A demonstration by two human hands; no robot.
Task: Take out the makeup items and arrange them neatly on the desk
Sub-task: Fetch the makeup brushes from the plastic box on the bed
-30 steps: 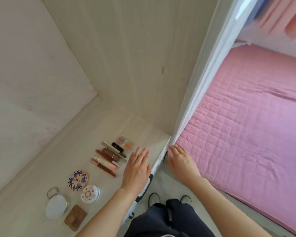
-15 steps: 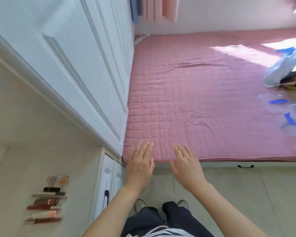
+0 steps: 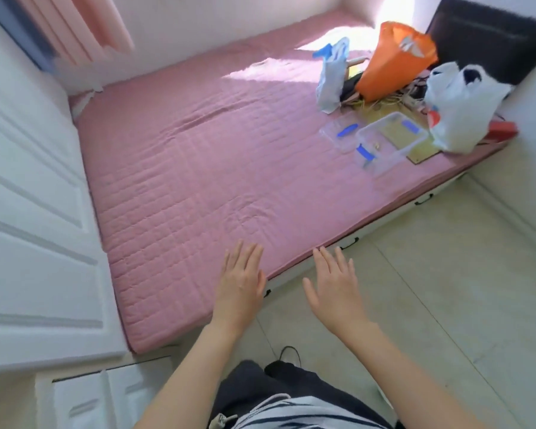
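At the foot of a low bed in a small bedroom, a person stands with both arms stretched forward. The left hand (image 3: 240, 283) is over the near edge of the pink quilted mattress (image 3: 183, 187) and the right hand (image 3: 334, 292) is just beside it, above the pale tiled floor (image 3: 446, 305). Both hands are flat, with fingers straight and loosely spread, and neither holds anything.

No makeup items can be picked out with certainty, and the desk where they belong is out of view. That leaves the arrangement itself unchecked. Well apart from the hands, at the far right of the mattress, a clear plastic box (image 3: 390, 140) with blue clips sits open. Its lid (image 3: 341, 134) lies touching or just beside it. The box looks almost empty. One small speck sits inside, too small to identify, and it may be a last item or nothing at all.

Behind the box are an orange bag (image 3: 396, 63), a white plastic bag (image 3: 458, 109) and a blue-and-white bag (image 3: 331, 75), in a loose heap with cords and boards. White panelled cabinet doors (image 3: 28, 243) line the left side.

If the box was the source, the taking-out seems done or nearly so. What appears left is to check that speck, and perhaps the bags, then carry any find to the desk.
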